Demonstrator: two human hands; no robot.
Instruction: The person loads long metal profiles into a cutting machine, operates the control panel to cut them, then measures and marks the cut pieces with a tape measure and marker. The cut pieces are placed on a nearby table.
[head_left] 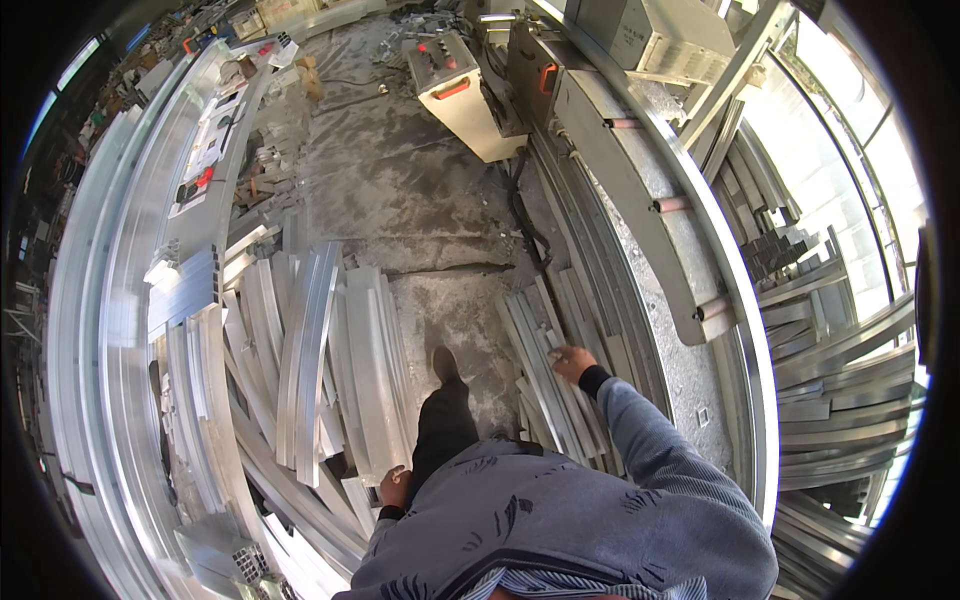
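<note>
My left hand (396, 487) hangs low beside my dark trouser leg, close to the ends of long silvery metal profiles (372, 370) stacked on the left. Its fingers are loosely bent, and I make out nothing held in them. Out to the right, my right hand (574, 364) is held above a narrower row of metal profiles (545, 385). Its fingers are half bent and apart, with no object visible in them. Whether it touches the profiles cannot be told from this view.
One shoe (444, 363) is on the stained concrete floor (400, 180) of the aisle. Ahead stands a pale control box (455, 90) with red buttons. A long machine bed with rollers (672, 204) borders the right. Along the left runs a bench (215, 150) with long profiles.
</note>
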